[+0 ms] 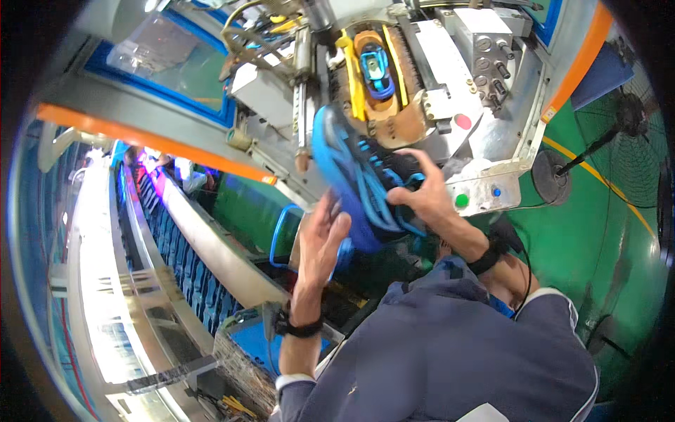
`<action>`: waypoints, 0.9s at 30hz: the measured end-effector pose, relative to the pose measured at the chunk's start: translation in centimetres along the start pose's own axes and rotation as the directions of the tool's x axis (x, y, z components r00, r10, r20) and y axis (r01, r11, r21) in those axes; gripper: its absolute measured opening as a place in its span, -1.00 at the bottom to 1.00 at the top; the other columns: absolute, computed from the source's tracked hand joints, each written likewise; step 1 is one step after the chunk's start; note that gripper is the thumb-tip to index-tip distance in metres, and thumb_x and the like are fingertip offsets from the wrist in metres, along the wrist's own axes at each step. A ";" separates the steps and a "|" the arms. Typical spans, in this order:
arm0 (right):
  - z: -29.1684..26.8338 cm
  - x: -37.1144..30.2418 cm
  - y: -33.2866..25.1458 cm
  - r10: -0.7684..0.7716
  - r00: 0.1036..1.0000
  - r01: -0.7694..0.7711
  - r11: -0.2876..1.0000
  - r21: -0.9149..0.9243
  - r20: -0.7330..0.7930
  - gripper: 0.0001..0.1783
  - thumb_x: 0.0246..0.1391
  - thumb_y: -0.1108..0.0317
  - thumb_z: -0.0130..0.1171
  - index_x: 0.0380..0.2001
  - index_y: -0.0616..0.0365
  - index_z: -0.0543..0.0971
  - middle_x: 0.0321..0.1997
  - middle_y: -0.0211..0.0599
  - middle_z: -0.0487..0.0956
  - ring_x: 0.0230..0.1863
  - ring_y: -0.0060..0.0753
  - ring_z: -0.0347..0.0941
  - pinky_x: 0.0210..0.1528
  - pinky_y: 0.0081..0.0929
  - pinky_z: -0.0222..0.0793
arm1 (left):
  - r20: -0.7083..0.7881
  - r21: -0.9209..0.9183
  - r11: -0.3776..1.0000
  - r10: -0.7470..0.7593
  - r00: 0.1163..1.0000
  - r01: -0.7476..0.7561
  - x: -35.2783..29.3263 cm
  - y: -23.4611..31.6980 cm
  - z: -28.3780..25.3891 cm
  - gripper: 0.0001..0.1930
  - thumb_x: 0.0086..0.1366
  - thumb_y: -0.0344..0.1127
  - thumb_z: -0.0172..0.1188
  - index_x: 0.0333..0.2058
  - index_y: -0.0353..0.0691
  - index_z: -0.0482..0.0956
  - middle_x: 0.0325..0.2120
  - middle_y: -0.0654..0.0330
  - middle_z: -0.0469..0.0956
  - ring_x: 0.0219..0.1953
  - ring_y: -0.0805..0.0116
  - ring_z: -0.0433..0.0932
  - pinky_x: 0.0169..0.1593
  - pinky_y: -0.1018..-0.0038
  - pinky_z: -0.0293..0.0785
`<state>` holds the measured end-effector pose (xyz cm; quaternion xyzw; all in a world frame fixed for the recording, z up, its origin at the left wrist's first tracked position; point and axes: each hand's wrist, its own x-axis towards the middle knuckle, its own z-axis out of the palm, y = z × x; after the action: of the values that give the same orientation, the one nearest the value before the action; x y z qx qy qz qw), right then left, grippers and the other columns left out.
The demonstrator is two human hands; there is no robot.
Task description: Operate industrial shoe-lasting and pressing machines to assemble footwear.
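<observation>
A blue and black sports shoe (349,179) is held up in front of me, tilted, its toe toward the machine and its thick blue sole facing left. My left hand (323,239) supports it at the sole near the heel, fingers partly hidden behind the shoe. On the other side, my right hand (427,193) grips the dark upper around the laces and collar, thumb and forefinger bent. Just beyond, a second blue shoe (377,70) sits in the machine between yellow side pads (354,77), over a tan pad (397,131).
The machine's metal bed (499,137) carries a green button (461,200) at its near corner. At left runs a conveyor (186,239) beside a long white rail. An orange-edged frame (155,141) crosses above it. A floor fan (629,116) stands right on the green floor.
</observation>
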<state>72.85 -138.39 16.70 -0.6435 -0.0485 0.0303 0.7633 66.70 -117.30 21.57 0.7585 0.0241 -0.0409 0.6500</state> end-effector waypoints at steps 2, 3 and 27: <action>-5.0 1.2 -0.8 -0.059 0.995 0.057 0.998 -0.022 -0.085 -0.28 -0.27 0.40 0.40 0.07 0.26 0.41 -0.09 -0.22 0.55 -0.06 -0.41 0.46 0.09 -0.45 0.35 | 0.125 0.090 0.996 0.001 0.992 -0.012 5.9 0.0 0.8 -0.33 0.37 -0.11 0.17 0.27 -0.43 0.22 0.11 0.04 0.47 0.12 0.29 0.45 0.17 0.40 0.37; -7.2 1.8 0.1 -0.116 0.983 0.117 0.993 0.004 -0.144 -0.26 -0.27 0.37 0.41 0.09 0.27 0.41 -0.08 -0.22 0.55 -0.05 -0.41 0.45 0.09 -0.45 0.35 | 0.072 0.169 0.985 0.023 0.997 -0.035 9.0 -0.4 1.6 -0.49 0.40 -0.17 0.13 0.16 -0.46 0.41 0.01 0.07 0.55 0.01 0.37 0.52 0.11 0.47 0.39; -15.3 24.2 -8.7 -0.344 0.841 -0.113 0.644 -0.756 -0.419 -0.38 -0.23 0.32 0.38 0.00 0.26 0.50 -0.24 -0.28 0.61 -0.31 -0.50 0.46 -0.25 -0.51 0.41 | -0.140 -0.650 0.728 -0.396 0.908 0.218 33.8 -10.2 2.9 -0.78 0.05 -0.37 0.40 -0.36 -0.35 0.62 -0.43 0.13 0.60 -0.53 0.34 0.57 -0.60 0.43 0.46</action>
<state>98.45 -152.23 23.51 -0.8790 0.1121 -0.2214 0.4071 99.37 -119.20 7.89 0.4854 0.2504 -0.0353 0.8369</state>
